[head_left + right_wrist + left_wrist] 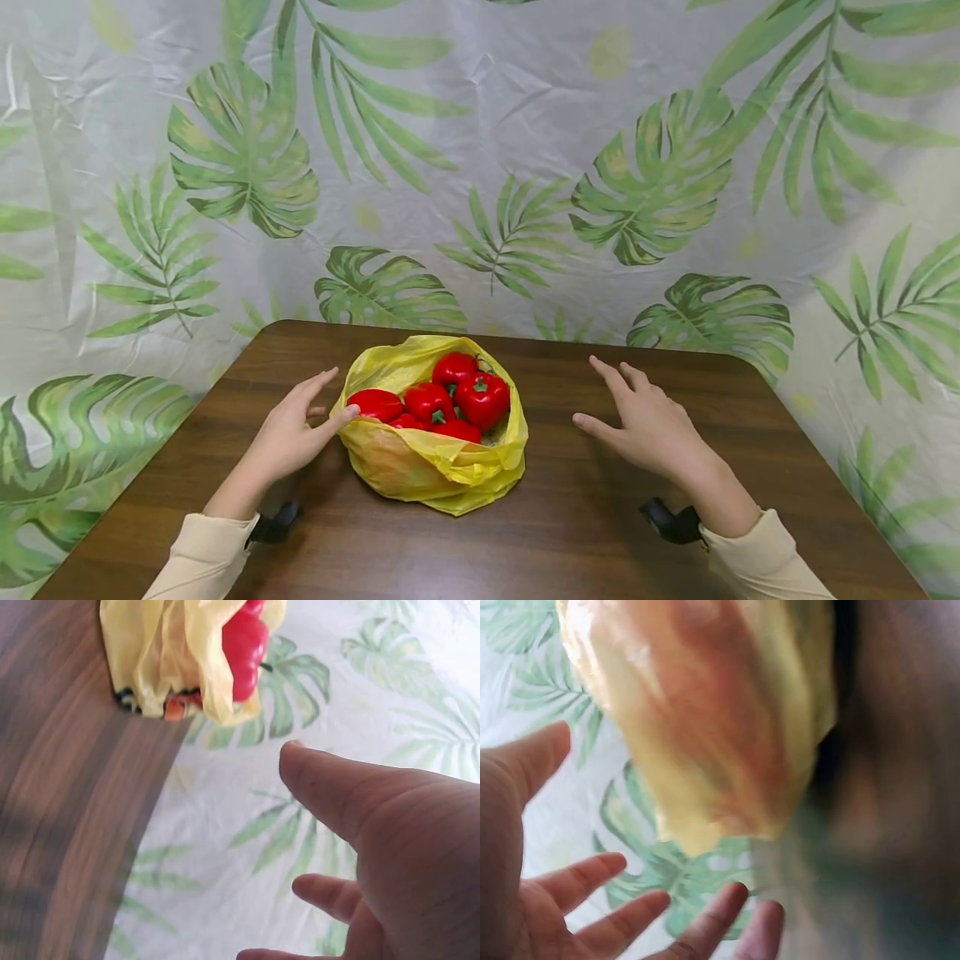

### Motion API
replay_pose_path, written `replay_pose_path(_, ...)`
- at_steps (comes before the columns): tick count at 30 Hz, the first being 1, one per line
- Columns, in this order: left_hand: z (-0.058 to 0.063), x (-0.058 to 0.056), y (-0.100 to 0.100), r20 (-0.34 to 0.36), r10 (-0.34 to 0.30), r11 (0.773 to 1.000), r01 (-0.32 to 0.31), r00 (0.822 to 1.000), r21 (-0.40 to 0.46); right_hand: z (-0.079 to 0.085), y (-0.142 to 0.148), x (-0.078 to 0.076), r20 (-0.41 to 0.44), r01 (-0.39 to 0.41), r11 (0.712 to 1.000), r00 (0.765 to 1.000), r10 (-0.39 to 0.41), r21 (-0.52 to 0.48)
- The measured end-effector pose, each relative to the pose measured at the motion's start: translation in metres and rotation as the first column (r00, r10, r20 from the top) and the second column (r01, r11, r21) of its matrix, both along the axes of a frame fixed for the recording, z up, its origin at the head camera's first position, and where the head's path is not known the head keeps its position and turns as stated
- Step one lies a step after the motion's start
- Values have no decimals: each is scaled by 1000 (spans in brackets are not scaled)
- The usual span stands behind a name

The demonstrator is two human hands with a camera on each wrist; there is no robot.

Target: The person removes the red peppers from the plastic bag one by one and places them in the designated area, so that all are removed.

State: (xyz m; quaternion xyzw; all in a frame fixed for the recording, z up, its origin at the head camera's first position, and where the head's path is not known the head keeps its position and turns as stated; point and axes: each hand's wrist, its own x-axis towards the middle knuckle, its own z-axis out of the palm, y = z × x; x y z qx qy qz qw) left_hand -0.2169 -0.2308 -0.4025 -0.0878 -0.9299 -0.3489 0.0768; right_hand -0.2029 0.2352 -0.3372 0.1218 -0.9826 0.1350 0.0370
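Note:
A yellow plastic bag (405, 467) stands on the table with its mouth spread wide. Inside lie several red bell peppers (483, 400), some with green stems showing. My left hand (296, 433) is beside the bag's left side, fingers spread, its thumb tip right at the rim in the head view. The left wrist view shows that palm facing the bag with nothing in it. To the right of the bag, my right hand (652, 425) hovers apart from it, fingers extended and holding nothing. In the right wrist view, a red pepper (244, 656) shows at the bag's opening.
The brown wooden table (570, 542) has rounded far corners. Behind it hangs a pale cloth (517, 100) printed with green leaves. Dark wrist straps (671, 521) sit at the cuffs of the cream sleeves (765, 554).

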Motion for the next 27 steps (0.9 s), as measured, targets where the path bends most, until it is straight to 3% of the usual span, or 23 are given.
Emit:
replay_pose_path(9, -22, 4, 0, 24, -69, 993, 66, 997, 97, 0, -24, -15, 18, -92, 989, 995, 94, -115)
replay_pose_path(16, -29, 6, 1, 72, -69, 992, 60, 995, 113, 2, -47, -27, 15, -142, 977, 989, 146, -157)
replay_pose_path(27, -33, 4, 0, 62, -67, 993, 61, 996, 100, 11, -80, -39, 63, -176, 965, 979, 192, -194)
